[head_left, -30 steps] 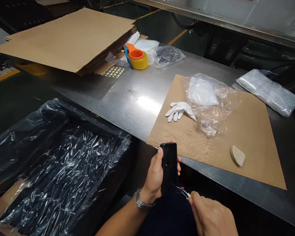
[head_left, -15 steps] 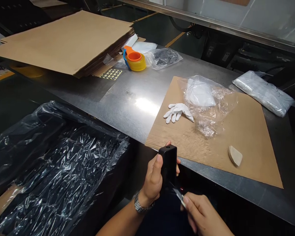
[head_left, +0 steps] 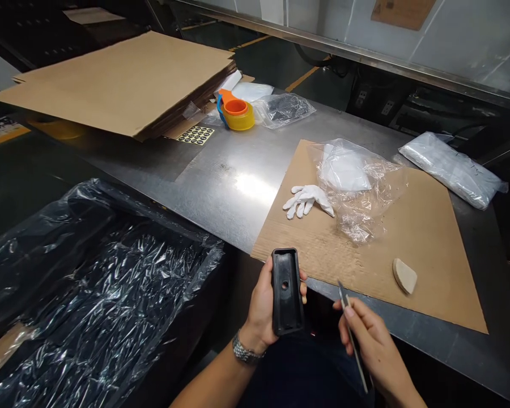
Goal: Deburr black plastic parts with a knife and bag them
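Observation:
My left hand (head_left: 261,306) grips a black oblong plastic part (head_left: 286,290), hollow side up, with a small hole in its middle. It is held just in front of the metal table's near edge. My right hand (head_left: 372,348) is closed round a thin metal blade (head_left: 352,334), which points up and away, a little to the right of the part and apart from it. A metal watch (head_left: 245,351) is on my left wrist.
A cardboard sheet (head_left: 420,238) on the steel table (head_left: 221,170) carries a white glove (head_left: 306,199), a crumpled clear bag (head_left: 357,190) and a beige wedge (head_left: 404,276). Flat cardboard stack (head_left: 123,79), tape dispenser (head_left: 237,111), sticker sheet (head_left: 196,135) lie beyond. A box lined with black plastic (head_left: 89,283) stands left.
My left hand has turned the black part so that its hollow side faces up. My right hand has drawn the blade away from the part's lower end and raised it to the right.

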The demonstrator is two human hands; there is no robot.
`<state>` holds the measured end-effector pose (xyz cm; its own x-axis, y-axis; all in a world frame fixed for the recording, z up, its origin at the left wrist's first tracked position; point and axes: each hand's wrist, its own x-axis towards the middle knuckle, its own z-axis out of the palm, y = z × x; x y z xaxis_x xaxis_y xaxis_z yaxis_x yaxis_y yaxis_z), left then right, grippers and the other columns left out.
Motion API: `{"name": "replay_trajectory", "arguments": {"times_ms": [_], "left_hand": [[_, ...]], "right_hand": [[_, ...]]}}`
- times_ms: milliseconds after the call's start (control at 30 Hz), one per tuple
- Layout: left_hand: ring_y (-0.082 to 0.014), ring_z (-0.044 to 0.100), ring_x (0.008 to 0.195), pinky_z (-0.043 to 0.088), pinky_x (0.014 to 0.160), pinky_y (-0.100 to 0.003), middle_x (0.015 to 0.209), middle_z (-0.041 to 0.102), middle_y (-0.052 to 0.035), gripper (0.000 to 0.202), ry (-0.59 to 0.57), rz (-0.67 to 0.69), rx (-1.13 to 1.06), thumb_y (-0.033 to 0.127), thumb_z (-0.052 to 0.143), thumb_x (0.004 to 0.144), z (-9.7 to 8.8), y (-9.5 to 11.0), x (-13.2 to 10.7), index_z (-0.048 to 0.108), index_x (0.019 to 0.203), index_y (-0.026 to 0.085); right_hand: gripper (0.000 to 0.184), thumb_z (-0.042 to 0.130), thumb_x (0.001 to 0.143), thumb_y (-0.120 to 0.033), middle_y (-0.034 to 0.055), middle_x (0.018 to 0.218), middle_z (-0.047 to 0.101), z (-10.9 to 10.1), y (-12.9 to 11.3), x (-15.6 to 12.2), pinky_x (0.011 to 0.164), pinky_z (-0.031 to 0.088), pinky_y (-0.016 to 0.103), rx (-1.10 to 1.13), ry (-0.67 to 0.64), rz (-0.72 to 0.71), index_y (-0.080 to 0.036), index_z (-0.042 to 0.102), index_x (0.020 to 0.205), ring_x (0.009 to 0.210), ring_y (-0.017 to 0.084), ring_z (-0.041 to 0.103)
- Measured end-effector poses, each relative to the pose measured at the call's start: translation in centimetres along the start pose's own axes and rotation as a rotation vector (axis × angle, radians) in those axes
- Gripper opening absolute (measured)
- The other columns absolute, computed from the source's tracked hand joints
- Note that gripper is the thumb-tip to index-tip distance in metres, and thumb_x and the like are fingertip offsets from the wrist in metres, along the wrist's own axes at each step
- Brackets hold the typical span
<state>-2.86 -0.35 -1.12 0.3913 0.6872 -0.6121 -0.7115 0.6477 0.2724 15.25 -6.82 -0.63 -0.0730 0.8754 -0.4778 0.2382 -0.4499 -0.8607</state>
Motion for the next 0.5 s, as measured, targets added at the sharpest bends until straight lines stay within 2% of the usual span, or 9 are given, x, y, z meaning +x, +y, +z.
{"name": "replay_trajectory", "arguments": {"times_ms": [100, 200, 333, 500], "left_hand": [[-0.0139, 0.060, 0.054, 0.049, 0.051, -0.023, 0.065, 0.066, -0.0086, 0.052, 0.016, -0.022, -0.012, 0.052, 0.037, 0.087, 0.1, 0.0, 0.0, 0.067, 0.080, 0.010], [-0.0135, 0.060, 0.054, 0.050, 0.050, -0.023, 0.066, 0.066, -0.0086, 0.051, 0.016, -0.027, -0.013, 0.050, 0.037, 0.088, 0.3, -0.1, -0.1, 0.066, 0.079, 0.010], [-0.0136, 0.060, 0.054, 0.049, 0.049, -0.023, 0.069, 0.066, -0.0088, 0.049, 0.016, -0.049, -0.014, 0.049, 0.039, 0.088, 0.4, 0.0, -0.2, 0.066, 0.081, 0.009], [-0.0131, 0.059, 0.054, 0.050, 0.050, -0.023, 0.070, 0.065, -0.0070, 0.051, 0.035, -0.072, -0.021, 0.048, 0.036, 0.089, 0.4, -0.2, 0.1, 0.065, 0.080, 0.008]], "right_hand": [[0.032, 0.032, 0.094, -0.039, -0.0002, 0.067, 0.059, -1.5, -0.3, 2.4, 0.053, 0.040, 0.022, -0.570, 0.316, -0.177, -0.017, 0.053, 0.106, 0.057, 0.012, 0.056], [0.027, 0.034, 0.094, -0.025, 0.0040, 0.083, 0.064, -2.4, -0.5, 4.6, 0.053, 0.036, 0.023, -1.053, 0.545, -0.282, -0.018, 0.054, 0.111, 0.066, 0.014, 0.059], [0.026, 0.043, 0.091, -0.020, 0.0042, 0.076, 0.060, -2.6, -0.2, 6.8, 0.052, 0.029, 0.024, -1.209, 0.609, -0.303, -0.018, 0.057, 0.112, 0.066, 0.016, 0.054], [0.032, 0.044, 0.090, -0.021, 0.0090, 0.074, 0.053, -3.1, 0.2, 8.3, 0.057, 0.031, 0.029, -1.300, 0.668, -0.336, -0.012, 0.057, 0.117, 0.070, 0.021, 0.047]]}}
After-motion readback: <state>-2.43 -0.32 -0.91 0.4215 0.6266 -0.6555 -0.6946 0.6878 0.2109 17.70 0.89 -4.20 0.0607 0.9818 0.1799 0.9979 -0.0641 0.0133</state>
